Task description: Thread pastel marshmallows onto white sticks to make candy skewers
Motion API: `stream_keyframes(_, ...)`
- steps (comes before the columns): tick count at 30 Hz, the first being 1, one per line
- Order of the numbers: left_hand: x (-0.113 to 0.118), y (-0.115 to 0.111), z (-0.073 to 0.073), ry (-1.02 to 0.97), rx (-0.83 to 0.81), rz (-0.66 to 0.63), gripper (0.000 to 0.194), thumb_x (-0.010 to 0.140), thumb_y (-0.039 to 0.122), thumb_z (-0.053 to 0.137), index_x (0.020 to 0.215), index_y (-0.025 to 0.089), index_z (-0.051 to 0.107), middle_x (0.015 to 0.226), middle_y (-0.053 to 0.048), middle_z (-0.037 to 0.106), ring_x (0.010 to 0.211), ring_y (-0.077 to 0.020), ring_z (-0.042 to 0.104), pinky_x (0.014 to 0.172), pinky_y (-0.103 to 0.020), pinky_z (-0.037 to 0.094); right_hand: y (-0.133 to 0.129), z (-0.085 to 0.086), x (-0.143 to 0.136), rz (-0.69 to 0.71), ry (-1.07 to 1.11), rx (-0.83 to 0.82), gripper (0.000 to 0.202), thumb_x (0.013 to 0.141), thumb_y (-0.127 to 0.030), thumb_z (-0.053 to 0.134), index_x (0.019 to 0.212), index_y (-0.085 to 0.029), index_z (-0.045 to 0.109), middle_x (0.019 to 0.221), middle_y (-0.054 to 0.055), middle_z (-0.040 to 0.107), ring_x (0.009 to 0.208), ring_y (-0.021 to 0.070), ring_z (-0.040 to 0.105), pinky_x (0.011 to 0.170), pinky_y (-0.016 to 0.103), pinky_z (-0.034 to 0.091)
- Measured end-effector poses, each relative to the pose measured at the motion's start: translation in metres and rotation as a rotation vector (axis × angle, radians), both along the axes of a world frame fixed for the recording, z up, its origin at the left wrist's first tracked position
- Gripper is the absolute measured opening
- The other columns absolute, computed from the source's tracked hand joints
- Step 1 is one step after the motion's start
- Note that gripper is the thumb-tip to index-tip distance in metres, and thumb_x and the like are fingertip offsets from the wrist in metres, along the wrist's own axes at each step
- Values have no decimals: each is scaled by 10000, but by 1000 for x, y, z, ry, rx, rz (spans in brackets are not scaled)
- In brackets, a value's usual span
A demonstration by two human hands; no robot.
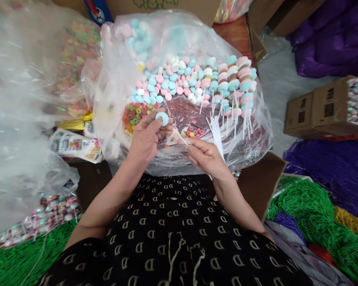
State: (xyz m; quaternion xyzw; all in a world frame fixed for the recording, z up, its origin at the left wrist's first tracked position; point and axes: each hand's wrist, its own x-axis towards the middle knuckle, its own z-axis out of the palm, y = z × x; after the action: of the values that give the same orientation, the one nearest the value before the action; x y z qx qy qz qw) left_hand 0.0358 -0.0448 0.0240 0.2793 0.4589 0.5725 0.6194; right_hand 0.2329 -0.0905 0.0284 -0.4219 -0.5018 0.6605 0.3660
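My left hand [150,133] pinches a round pale-blue marshmallow [162,118] between thumb and fingers. To its right, my right hand [204,155] grips a thin white stick [181,137], whose far end points up and left toward the left hand. A pile of pink, white and blue marshmallows [170,81] lies beyond both hands. Small ring candies [137,115] are heaped beside my left hand, with a few pink rings [193,132] just above the right. Finished-looking candy skewers [234,85] lie stacked at the right, their white sticks toward me. Loose white sticks [217,135] rest by my right hand.
Clear plastic sheeting [250,147] lies under the candy. A large bag of ring candies [77,59] stands at the left, near printed packaging [74,145]. Cardboard boxes [319,107] and shiny green strands [313,214] are on the right.
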Motion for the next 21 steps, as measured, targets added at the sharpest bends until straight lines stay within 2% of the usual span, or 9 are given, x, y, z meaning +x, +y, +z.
stream_keyframes(6,8,-6,-9,68,57,-23,305,828,363,888,1100,247,815,1050,-34,828,949,-191,812,834,-319,676,1,-5,-7,-14,-8,-4,380,979,-556,700,1168,-246,811,495,-119,340,421,80,281,419,235,241)
stream_keyframes(10,9,-7,-9,28,79,-79,376,763,403,947,1091,258,834,1076,-31,839,941,-186,809,845,-313,679,1,-5,-9,-85,-79,50,350,991,-510,685,1143,-223,815,503,-116,364,444,81,301,449,240,256)
stream_keyframes(14,8,-8,-9,58,74,-95,333,804,377,917,1112,278,836,1098,-22,837,923,-162,795,857,-302,674,1,-6,-8,-111,-113,62,357,999,-499,662,1146,-214,819,522,-104,384,472,91,319,465,245,257)
stream_keyframes(18,10,-9,-17,169,108,-72,325,856,340,854,1177,294,825,1083,0,839,846,-136,777,831,-279,658,0,-10,-9,-143,-127,59,349,993,-509,669,1121,-226,827,551,-90,383,511,103,334,495,249,277)
stream_keyframes(21,10,-12,-22,379,179,-46,312,916,299,773,1225,282,816,1099,-10,842,881,-148,777,853,-281,643,-2,-14,-13,-125,-129,23,392,1011,-551,634,1149,-236,822,562,-76,395,535,122,373,528,260,327)
